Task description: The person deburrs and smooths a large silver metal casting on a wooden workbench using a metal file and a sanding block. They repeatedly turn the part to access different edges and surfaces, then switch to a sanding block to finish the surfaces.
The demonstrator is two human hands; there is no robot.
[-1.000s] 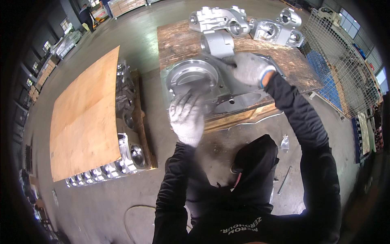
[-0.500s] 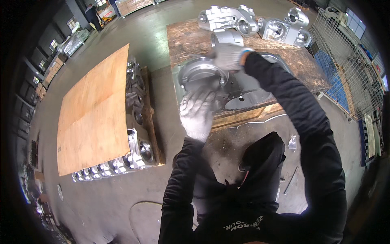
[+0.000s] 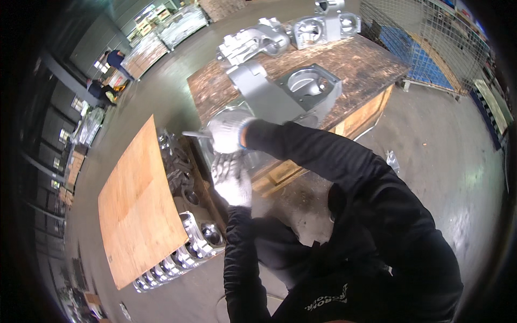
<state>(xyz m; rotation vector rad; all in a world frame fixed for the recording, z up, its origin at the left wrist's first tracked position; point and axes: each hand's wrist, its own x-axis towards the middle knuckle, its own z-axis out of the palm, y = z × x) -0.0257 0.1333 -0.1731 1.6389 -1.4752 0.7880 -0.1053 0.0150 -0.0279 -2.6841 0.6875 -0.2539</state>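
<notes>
A large grey metal casting (image 3: pixel 272 101) with round openings lies on a worn wooden bench top (image 3: pixel 371 64). My right hand (image 3: pixel 229 132), in a white glove, is closed over its near left end. A slim grey rod-like tool (image 3: pixel 195 134) sticks out to the left from that hand; its kind is unclear, and the rest of it is hidden by the glove. Just below, my left hand (image 3: pixel 232 180), also gloved, rests with fingers stretched out against the casting's near left side. The two hands almost touch and cover the round opening there.
More castings (image 3: pixel 256 40) stand along the bench's far edge. On the left, a plywood sheet (image 3: pixel 142 207) covers a pallet of similar castings (image 3: pixel 211 234). A wire mesh cage (image 3: pixel 431 43) is at the far right. Two people (image 3: pixel 116 60) are in the far left background.
My view has swung, so the bench appears turned and farther left. My right hand has moved from the casting's far side to its near left end, close to my left hand.
</notes>
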